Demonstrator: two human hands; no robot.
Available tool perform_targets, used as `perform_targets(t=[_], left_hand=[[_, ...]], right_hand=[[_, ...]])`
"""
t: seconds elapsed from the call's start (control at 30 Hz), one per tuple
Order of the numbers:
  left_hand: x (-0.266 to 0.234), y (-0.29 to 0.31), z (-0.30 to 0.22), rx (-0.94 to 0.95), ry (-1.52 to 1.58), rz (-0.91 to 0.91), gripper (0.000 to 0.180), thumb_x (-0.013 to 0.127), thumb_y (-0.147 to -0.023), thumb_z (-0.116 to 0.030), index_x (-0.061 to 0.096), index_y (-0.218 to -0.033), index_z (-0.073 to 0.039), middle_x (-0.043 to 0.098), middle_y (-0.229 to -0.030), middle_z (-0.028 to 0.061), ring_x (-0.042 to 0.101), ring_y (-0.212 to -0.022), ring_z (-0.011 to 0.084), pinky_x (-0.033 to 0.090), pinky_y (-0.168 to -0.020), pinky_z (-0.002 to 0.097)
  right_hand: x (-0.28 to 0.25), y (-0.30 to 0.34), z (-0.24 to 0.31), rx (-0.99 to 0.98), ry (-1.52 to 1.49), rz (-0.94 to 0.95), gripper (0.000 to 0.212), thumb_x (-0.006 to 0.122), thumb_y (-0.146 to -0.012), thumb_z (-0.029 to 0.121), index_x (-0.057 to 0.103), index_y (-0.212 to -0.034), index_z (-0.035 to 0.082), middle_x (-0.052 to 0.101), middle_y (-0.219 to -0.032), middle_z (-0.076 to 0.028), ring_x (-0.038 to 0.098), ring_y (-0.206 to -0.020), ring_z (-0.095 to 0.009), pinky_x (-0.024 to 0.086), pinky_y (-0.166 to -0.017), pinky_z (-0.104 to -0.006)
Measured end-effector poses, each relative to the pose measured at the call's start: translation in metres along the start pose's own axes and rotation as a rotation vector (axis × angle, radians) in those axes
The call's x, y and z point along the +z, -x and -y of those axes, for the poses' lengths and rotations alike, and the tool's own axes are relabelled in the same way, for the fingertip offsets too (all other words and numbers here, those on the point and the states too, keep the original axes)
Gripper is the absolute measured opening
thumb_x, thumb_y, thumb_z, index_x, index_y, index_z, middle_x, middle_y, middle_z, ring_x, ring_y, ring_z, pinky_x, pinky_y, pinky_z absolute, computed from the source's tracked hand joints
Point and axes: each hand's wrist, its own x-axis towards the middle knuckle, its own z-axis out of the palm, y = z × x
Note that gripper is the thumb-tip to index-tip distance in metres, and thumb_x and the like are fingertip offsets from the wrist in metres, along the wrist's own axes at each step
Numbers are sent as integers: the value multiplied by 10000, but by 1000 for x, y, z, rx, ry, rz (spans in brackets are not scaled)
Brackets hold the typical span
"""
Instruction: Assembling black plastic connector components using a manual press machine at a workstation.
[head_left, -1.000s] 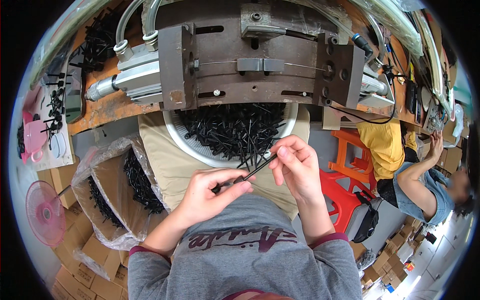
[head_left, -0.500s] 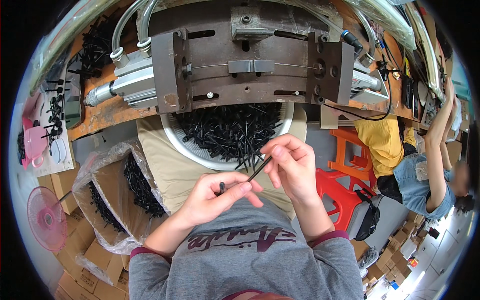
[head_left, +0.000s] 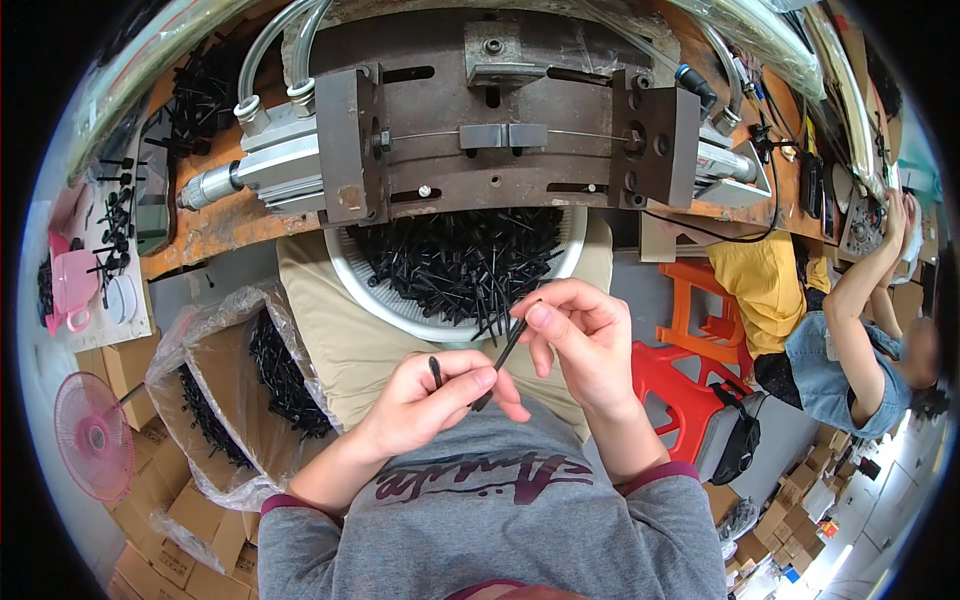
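Observation:
Above my lap, my left hand (head_left: 425,400) is closed on thin black plastic rods. One dark end stands up between its fingers, and another pokes out below the thumb tip. A slim black rod (head_left: 508,347) slants up from the left fingertips to my right hand (head_left: 588,345). There the right thumb and forefinger pinch its upper end, while the other fingers curl loosely. Just beyond both hands, a white basket (head_left: 400,318) holds a heap of similar black rods (head_left: 460,265). How many pieces sit inside my left hand is hidden.
Across the bench stands a brown metal fixture (head_left: 430,170) with two small blocks (head_left: 503,136) at its middle and silver cylinders at both sides. Left are a plastic-lined carton (head_left: 215,350) of black parts and a pink fan (head_left: 93,437). A red stool (head_left: 665,385) and another person (head_left: 850,350) are right.
The rod between my hands has turned steeper, and its upper end has shifted left. A dark end has come into sight below my left thumb. The other person's arms have lowered slightly.

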Motion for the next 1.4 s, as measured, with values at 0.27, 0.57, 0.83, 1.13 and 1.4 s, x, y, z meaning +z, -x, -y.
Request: perform_targets(t=[0.27, 0.57, 0.83, 1.13, 1.4], left_hand=[[2, -2, 0, -7, -63, 12, 300, 485, -1038, -251, 692, -1014, -35, 738, -821, 53, 306, -487, -22, 240, -447, 179], [4, -5, 0, -14, -48, -16, 365, 451, -1041, -271, 676, -950, 2, 732, -796, 154, 264, -392, -15, 197, -372, 180], [1, -5, 2, -2, -58, -9, 290, 512, -1027, -231, 701, -972, -18, 731, -799, 88, 387, -485, -9, 293, -453, 183], [3, -11, 18, 172, -235, -220, 246, 550, -1000, -135, 702, -885, 20, 716, -805, 78, 634, -734, 102, 501, -724, 245], [-50, -40, 57, 193, -113, -375, 482, 535, -991, -104, 375, -1442, -38, 565, -1218, 32, 574, -825, 106, 473, -745, 254]], right_hand=[[5, 2, 1, -86, 26, -31, 65, 657, -908, 14, 639, -921, -46, 667, -794, -113, 540, -487, -86, 415, -463, -205], [8, -1, 1, -72, 38, -78, 54, 662, -904, 10, 625, -900, -29, 637, -711, -77, 516, -468, -74, 385, -452, -203], [4, 1, -2, -72, -10, -45, 98, 700, -909, 69, 659, -908, -20, 668, -755, -49, 553, -547, -46, 418, -473, -186], [0, -5, -14, -94, 45, -100, 114, 674, -934, 106, 669, -941, -8, 671, -763, -65, 597, -564, -79, 468, -513, -216], [-39, -47, -73, -32, 1, -218, 224, 635, -966, 186, 639, -1044, -23, 685, -854, -104, 682, -655, -162, 515, -588, -251]])
